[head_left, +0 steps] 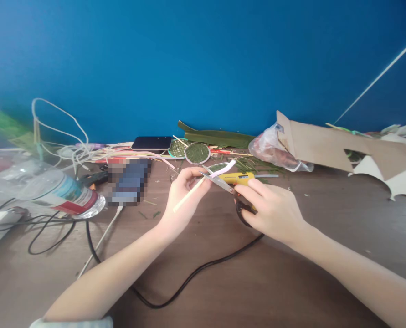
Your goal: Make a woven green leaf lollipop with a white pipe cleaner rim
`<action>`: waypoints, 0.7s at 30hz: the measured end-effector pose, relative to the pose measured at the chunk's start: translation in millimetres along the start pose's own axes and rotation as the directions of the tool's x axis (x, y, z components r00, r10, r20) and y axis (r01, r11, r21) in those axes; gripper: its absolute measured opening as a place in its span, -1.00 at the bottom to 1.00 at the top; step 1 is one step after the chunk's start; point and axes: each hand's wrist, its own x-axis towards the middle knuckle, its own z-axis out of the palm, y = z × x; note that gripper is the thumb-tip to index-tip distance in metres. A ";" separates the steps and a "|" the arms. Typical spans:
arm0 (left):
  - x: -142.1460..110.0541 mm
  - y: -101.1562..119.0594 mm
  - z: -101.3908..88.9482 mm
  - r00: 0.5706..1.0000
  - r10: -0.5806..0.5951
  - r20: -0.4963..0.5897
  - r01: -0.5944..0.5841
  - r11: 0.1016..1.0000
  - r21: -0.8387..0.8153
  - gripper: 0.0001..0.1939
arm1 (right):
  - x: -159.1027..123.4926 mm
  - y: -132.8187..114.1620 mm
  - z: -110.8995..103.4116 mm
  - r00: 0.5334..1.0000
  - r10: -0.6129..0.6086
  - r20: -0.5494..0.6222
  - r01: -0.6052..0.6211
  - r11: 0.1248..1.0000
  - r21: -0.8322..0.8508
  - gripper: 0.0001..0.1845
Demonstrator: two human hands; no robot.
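Note:
My left hand (185, 191) pinches a pale paper-like strip (188, 195) whose lower end slants down across the palm. Its other, whiter end sticks out to the upper right, along the edge of a small green leafy piece (219, 167) that looks held in the same fingers. In my right hand (274, 207) are scissors (226, 184) with dark handles. Their metal blades are apart and cross the strip close to my left fingertips. A yellow glue gun (238, 178) with a clear glue stick at its back lies behind the scissors, partly covered by them.
Two round green woven-looking pieces (197, 153) and long green leaves (219, 137) lie by the blue wall. Left are a phone on a cable (129, 184), a dark tablet (151, 143) and a plastic bottle (66, 196). A black cord (189, 280) loops in front; cut cardboard (319, 143) stands right.

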 end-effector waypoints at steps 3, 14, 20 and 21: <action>-0.8 -0.8 0.4 1.000 0.006 0.003 -0.006 1.000 -0.004 -0.78 | -0.1 -0.1 0.6 1.000 0.000 0.002 0.000 1.000 0.000 -0.80; 0.2 -4.5 2.1 1.000 -0.018 0.018 0.018 1.000 0.002 -0.80 | -0.9 1.8 -0.4 0.997 0.030 0.066 -0.032 0.999 0.035 -0.80; -1.1 -6.0 2.2 1.000 0.011 0.009 -0.011 0.999 0.031 -0.87 | -1.3 1.7 -1.0 0.998 0.025 0.049 -0.027 0.999 0.038 -0.80; -1.2 -6.9 1.7 1.000 0.016 0.019 -0.017 1.000 0.023 -0.86 | -1.3 1.6 -1.4 0.998 0.026 0.049 -0.028 0.999 0.039 -0.79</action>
